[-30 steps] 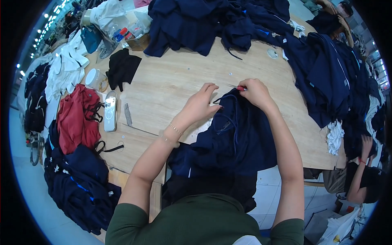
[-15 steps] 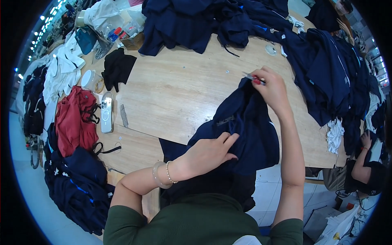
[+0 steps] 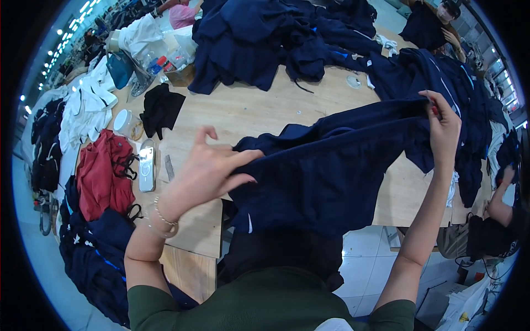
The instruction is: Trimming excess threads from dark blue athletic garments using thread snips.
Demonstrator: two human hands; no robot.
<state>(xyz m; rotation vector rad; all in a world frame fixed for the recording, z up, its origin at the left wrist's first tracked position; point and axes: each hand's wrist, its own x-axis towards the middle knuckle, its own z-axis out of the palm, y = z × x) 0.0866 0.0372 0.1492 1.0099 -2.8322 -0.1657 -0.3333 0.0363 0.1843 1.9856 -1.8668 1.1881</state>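
A navy garment (image 3: 320, 187) stretches between my two hands over the table's near edge, with a small white mark low on its left part. My left hand (image 3: 201, 171) has its thumb and index finger on the garment's left edge, the other fingers lifted off. At the far right corner of the cloth, my right hand (image 3: 445, 132) pinches the fabric. Tucked in that same hand are small thread snips (image 3: 435, 111), of which only a bit of red shows now; the blades are mostly hidden.
Navy garments heap at the back (image 3: 237, 44) and right (image 3: 425, 77) of the wooden table (image 3: 221, 118). At left lie a red garment (image 3: 102, 179), a phone (image 3: 147, 168), a white-lidded tub (image 3: 123, 122) and a black cloth (image 3: 162, 110). A co-worker's arm (image 3: 501, 196) shows at right.
My right hand has moved right with the garment's corner, and my left hand has moved left and up. The garment, bunched before, is now spread wide between them.
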